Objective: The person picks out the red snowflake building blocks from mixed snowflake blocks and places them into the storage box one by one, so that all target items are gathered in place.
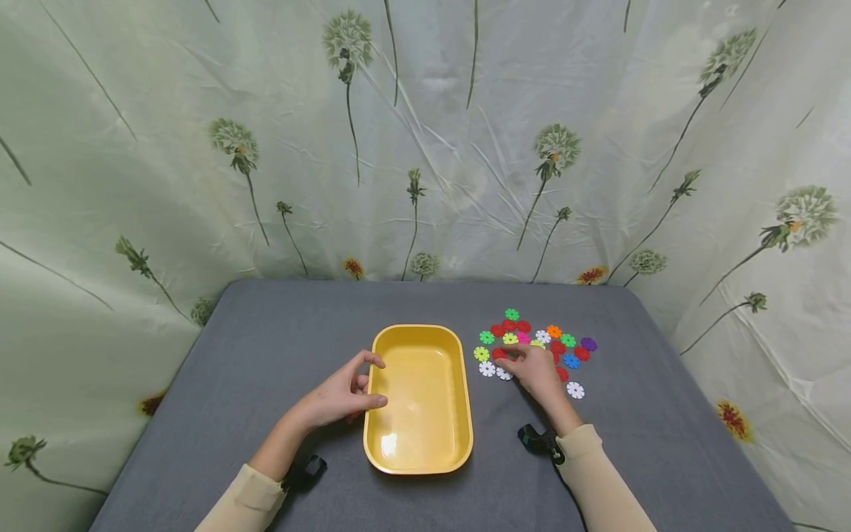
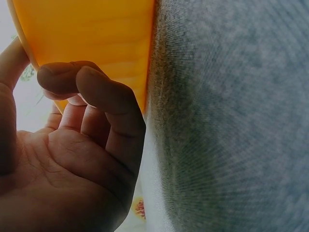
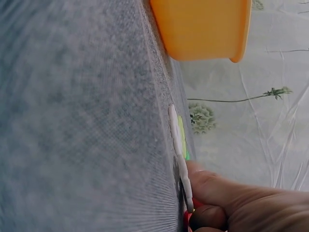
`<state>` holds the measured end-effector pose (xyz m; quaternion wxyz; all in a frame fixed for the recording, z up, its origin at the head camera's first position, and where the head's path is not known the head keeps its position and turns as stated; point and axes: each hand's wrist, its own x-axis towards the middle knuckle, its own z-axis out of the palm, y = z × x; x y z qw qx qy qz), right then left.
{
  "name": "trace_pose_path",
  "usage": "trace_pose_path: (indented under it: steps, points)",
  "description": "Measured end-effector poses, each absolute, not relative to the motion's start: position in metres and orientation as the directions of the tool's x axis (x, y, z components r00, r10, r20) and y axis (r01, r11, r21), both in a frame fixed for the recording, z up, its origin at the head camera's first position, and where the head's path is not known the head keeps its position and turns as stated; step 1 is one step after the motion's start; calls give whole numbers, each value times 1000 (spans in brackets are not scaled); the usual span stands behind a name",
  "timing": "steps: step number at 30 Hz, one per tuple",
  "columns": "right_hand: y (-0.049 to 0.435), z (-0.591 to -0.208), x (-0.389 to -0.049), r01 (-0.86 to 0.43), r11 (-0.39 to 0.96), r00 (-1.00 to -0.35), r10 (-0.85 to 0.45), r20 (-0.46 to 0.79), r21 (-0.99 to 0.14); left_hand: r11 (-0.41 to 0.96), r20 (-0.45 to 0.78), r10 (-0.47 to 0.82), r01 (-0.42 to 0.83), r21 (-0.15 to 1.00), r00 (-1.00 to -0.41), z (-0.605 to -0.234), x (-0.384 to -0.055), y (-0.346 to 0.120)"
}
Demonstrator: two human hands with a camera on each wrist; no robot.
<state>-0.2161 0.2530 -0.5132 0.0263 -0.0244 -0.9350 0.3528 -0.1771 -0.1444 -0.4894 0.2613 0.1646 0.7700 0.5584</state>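
A deep yellow plastic tray (image 1: 417, 414) stands on the table with nothing inside it. My left hand (image 1: 342, 391) holds its left rim, thumb and index finger over the edge and the other fingers curled against the outer wall, as the left wrist view shows. Right of the tray, my right hand (image 1: 535, 372) reaches down among flat, notched plastic discs. Its thumb and index finger pinch a red notched disc (image 1: 499, 354) at table level. Close to the thumb lie white discs (image 3: 179, 150), seen edge-on in the right wrist view. The hand covers some discs.
Around the right hand spread several more discs: a green disc (image 1: 512, 314), an orange disc (image 1: 554, 331), a purple disc (image 1: 589, 344) and a blue disc (image 1: 571, 361). Grey cloth covers the table (image 1: 279, 325). A dandelion-print curtain (image 1: 459, 148) hangs behind it.
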Motion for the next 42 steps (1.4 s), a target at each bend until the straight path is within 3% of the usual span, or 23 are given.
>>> trace_pose_path:
  steps: [8,19,28,42]
  points:
    - [251,-514,-216,20,775,-998,57,39,-631,325,-210,550,-24,945,-809,-489,-177,-145]
    - [249,-512,-215,51,733,-997,76,7,-679,326,-209,546,-24,945,-811,-489,-175,-144]
    - [245,-502,-211,2,677,-997,62,54,-736,338,-222,549,-29,941,-806,-488,-173,-138]
    - [212,-438,-194,-58,551,-998,-42,41,-832,314,-208,562,-25,949,-801,-490,-171,-134]
